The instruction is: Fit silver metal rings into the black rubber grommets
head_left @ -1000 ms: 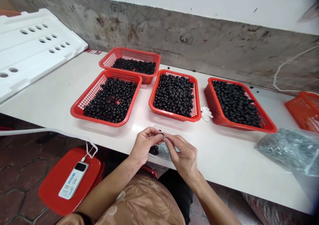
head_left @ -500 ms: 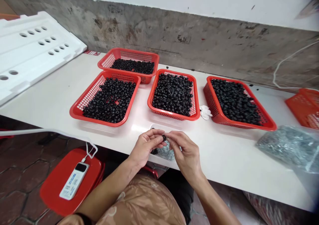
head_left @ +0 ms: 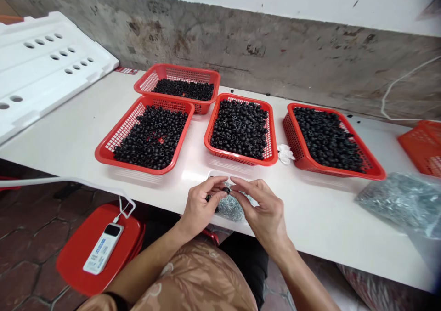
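My left hand [head_left: 198, 205] pinches a small round black part [head_left: 226, 190] between thumb and fingers, above the front edge of the table. Another black piece [head_left: 208, 197] shows by its palm; whether the hand holds that one is unclear. Close against the black part, my right hand [head_left: 263, 205] has its thumb and fingertips drawn together. Anything between those tips is too small to make out. Beneath both hands lies a pile of small shiny metal pieces [head_left: 231, 208], partly hidden by the fingers.
Red baskets of black parts stand behind my hands: a middle one [head_left: 274, 136], a left one [head_left: 99, 157], a rear one [head_left: 138, 88] and a right one [head_left: 377, 172]. A clear bag [head_left: 399, 203] lies right. A white foam panel [head_left: 44, 81] leans left; a power bank [head_left: 103, 249] rests on a red stool [head_left: 72, 260].
My right hand's index finger has lifted and its fingers have spread a little. The left fingers have also loosened around the black part, exposing more of the metal pile.
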A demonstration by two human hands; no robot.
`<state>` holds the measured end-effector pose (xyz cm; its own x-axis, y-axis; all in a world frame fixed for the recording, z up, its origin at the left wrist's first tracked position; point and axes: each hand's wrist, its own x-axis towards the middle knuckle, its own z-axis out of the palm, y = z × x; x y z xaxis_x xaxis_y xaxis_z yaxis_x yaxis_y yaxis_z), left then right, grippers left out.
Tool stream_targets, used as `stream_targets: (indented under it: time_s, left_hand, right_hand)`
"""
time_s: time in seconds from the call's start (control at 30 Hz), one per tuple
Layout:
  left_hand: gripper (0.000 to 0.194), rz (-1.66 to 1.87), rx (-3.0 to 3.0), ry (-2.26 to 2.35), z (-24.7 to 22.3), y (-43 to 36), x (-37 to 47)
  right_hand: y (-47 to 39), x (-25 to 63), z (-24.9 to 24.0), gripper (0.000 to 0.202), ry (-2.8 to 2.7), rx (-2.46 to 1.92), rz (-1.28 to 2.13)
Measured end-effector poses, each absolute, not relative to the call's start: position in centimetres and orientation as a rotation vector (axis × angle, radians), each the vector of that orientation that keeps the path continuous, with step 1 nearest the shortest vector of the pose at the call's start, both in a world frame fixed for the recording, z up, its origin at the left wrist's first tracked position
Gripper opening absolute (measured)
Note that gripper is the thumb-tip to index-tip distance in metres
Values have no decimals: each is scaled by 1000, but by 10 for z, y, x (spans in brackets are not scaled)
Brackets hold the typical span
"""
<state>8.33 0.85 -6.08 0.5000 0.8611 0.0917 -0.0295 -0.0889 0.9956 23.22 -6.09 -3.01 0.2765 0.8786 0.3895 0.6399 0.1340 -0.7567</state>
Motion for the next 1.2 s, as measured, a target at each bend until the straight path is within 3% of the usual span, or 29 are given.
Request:
stream_targets:
  time_s: [0.13, 0.33, 0.43, 0.53, 0.63, 0.87, 1.2]
  left_hand:
    - [31, 924, 1629, 757, -59, 11, 81]
    - [31, 824, 1177, 700, -63, 14, 82]
    - [30, 801, 1064, 699, -64, 13, 83]
    - [29, 788, 1004, 691, -63, 13, 84]
    - [28, 813, 1000, 705, -61, 15, 84]
    - [23, 866, 777, 745, -59, 29, 76]
    - [13, 785, 629, 702, -66, 30, 70]
  right_hand:
    - [-62, 229, -32, 34, -1541, -1578, 181]
    - [-72, 218, -54, 57, -1891, -1535, -251]
    - [-72, 213, -57, 54, -1737, -1545, -134]
    - [-68, 210, -50, 41, -1397, -1587, 294]
    - [-63, 216, -44, 43, -1121, -1555, 682]
    - [-45, 252, -65, 21, -1431, -1804, 419]
    - [-14, 220, -61, 31, -2062, -2324, 450]
